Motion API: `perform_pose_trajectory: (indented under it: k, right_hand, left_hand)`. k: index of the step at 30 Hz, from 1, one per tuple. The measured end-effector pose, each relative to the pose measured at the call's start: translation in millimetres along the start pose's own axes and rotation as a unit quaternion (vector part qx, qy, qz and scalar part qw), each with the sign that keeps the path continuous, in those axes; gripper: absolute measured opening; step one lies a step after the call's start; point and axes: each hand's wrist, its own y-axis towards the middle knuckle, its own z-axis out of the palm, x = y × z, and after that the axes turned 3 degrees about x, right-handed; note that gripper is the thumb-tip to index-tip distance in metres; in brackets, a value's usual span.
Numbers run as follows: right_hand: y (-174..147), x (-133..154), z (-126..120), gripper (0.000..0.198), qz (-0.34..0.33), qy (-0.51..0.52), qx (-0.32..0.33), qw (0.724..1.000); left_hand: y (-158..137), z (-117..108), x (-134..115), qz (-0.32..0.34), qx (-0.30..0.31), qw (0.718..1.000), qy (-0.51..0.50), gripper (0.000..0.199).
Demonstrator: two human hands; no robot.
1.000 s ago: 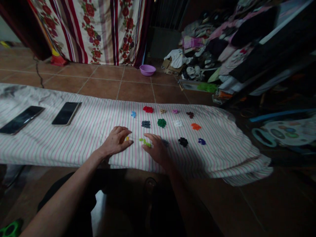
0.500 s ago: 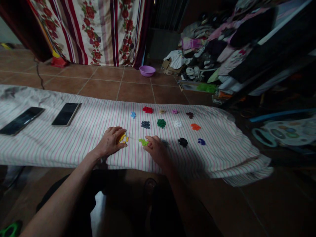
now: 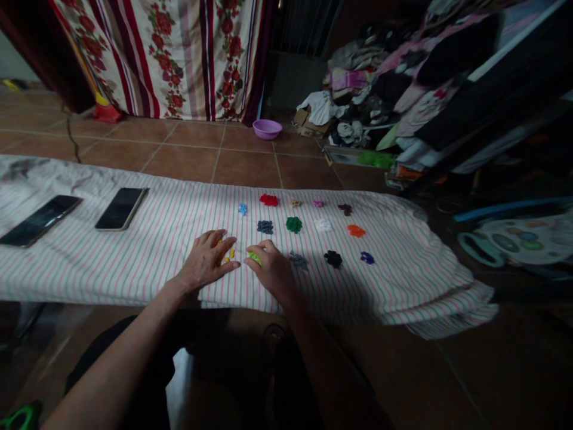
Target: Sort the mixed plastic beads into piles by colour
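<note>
On the striped cloth, my left hand (image 3: pixel 206 261) curves around small yellow pieces (image 3: pixel 231 254), thumb and fingers apart. Part of the yellow group is hidden under its fingers. Just to the right, my right hand (image 3: pixel 272 270) has thumb and fingers curled around a small heap of lime green pieces (image 3: pixel 254 257), which rests on the cloth and is partly covered. Grey pieces (image 3: pixel 298 260) lie beside the right hand. Beyond the hands are dark grey pieces (image 3: pixel 265 227) and green pieces (image 3: pixel 294 224). The pieces are too small for me to make out their exact kind.
The striped cloth (image 3: pixel 170 209) also bears red (image 3: pixel 269 200), light blue (image 3: pixel 242 209), white (image 3: pixel 323 224), orange (image 3: pixel 356 230), black (image 3: pixel 333 258) and purple heaps (image 3: pixel 367 257). Two phones (image 3: pixel 120 209) lie at left. A purple basin (image 3: pixel 267 129) stands on the tiled floor.
My right hand has moved left, closing around the lime green pieces and uncovering more of the grey ones. My left hand has shifted slightly right over the yellow pieces.
</note>
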Motion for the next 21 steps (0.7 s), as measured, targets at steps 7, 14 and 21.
perform_pose_trajectory:
  k: [7, 14, 21]
  right_hand:
    - [1.1, -8.9, 2.4, 0.011, -0.002, -0.017, -0.006, 1.000]
    - [1.1, -12.3, 2.1, 0.010, 0.003, -0.018, -0.016, 1.000]
    - [-1.0, -12.9, 2.0, 0.008, 0.018, -0.045, -0.012, 0.999]
  left_hand:
    - [5.2, 2.6, -0.5, -0.010, -0.021, 0.999, -0.031, 0.028]
    - [6.6, 1.7, -3.4, 0.004, -0.030, 0.999, -0.038, 0.027]
    - [15.3, 4.3, -11.8, -0.004, -0.029, 0.997, -0.074, 0.018]
